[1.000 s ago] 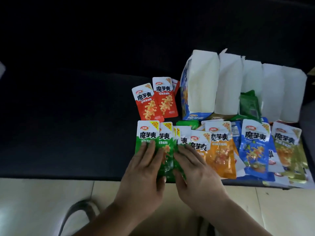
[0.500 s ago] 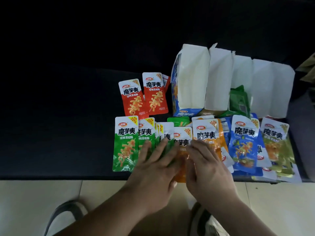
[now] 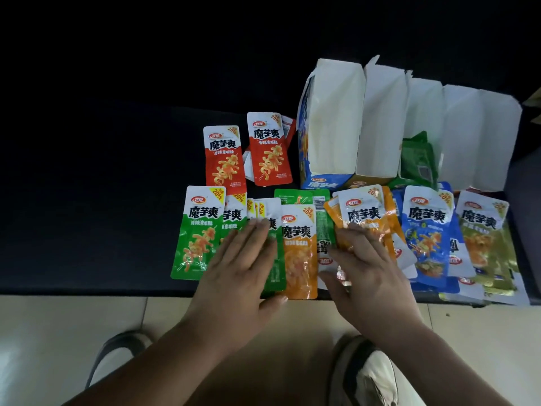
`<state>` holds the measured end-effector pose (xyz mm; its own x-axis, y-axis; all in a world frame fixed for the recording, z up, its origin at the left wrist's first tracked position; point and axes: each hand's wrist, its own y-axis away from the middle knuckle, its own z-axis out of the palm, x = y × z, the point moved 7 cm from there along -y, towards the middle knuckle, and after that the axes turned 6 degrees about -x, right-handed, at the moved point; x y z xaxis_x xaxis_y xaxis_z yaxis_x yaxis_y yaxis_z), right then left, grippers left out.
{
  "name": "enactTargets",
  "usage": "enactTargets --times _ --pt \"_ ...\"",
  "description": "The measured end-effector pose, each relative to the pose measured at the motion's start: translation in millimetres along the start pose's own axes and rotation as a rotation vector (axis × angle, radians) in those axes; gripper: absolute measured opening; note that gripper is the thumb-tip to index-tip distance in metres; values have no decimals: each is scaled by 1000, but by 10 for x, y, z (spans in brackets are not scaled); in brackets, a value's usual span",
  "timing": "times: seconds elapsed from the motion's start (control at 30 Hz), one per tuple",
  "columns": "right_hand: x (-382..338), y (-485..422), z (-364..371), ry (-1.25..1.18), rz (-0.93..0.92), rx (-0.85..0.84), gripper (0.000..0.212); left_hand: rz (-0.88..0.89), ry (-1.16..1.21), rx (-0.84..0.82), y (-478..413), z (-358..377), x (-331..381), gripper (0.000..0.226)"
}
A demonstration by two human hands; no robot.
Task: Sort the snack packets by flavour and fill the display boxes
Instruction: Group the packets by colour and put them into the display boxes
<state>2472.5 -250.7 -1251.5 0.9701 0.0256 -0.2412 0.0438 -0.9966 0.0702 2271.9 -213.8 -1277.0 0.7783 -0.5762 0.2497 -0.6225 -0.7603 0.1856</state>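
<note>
Two hands lie flat and apart on snack packets spread along the near edge of a dark tabletop (image 3: 87,200) at centre frame. The left hand (image 3: 237,268), fingers straight and spread, presses on overlapping green packets (image 3: 199,230). The right hand (image 3: 369,268), equally flat and gripping nothing, rests on a stack of orange packets (image 3: 366,212). A single orange packet (image 3: 298,247) lies between the hands. Two red packets (image 3: 224,159) sit just above the green ones. Blue packets (image 3: 424,230) and olive packets (image 3: 483,230) lie at right. White display boxes (image 3: 333,112) stand in a row at upper right, one holding boxed green packets (image 3: 418,159). Pale floor tiles (image 3: 73,332) and shoes (image 3: 117,356) fill the bottom.
</note>
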Motion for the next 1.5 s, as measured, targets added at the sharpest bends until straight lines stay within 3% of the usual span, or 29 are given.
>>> enactTargets --times 0.4,0.6,0.8,0.9,0.97,1.03,1.13,1.2,1.3,1.4,1.5 --pt "-124 -88 -5 -30 -71 -16 31 -47 -6 56 109 -16 -99 58" --pt "-91 -42 -152 -94 -109 134 7 181 -79 18 41 -3 288 72" --pt "-13 137 -318 -22 -96 198 12 227 -108 61 -44 -21 476 31" --pt "15 193 -366 -91 -82 168 17 220 36 173 -36 -210 510 16" --pt "4 203 -471 -251 2 175 19 144 214 303 -63 -455 487 9" --pt "59 160 -531 -629 258 143 18 95 375 406 -94 -675 539 11" --pt "83 109 -441 -1341 657 46 20 205 504 415 -111 -794 828 14" --pt "174 67 -539 -1481 706 142 27 280 468 376 -126 -754 977 18" --pt "277 53 -645 -1257 606 166 43 314 388 305 -218 -600 974 15" --pt "306 49 -607 -597 396 186 55 340 396 220 -303 -414 970 19" --pt "172 -55 -452 -228 66 198 41 385 293 162 -384 -211 1017 27"
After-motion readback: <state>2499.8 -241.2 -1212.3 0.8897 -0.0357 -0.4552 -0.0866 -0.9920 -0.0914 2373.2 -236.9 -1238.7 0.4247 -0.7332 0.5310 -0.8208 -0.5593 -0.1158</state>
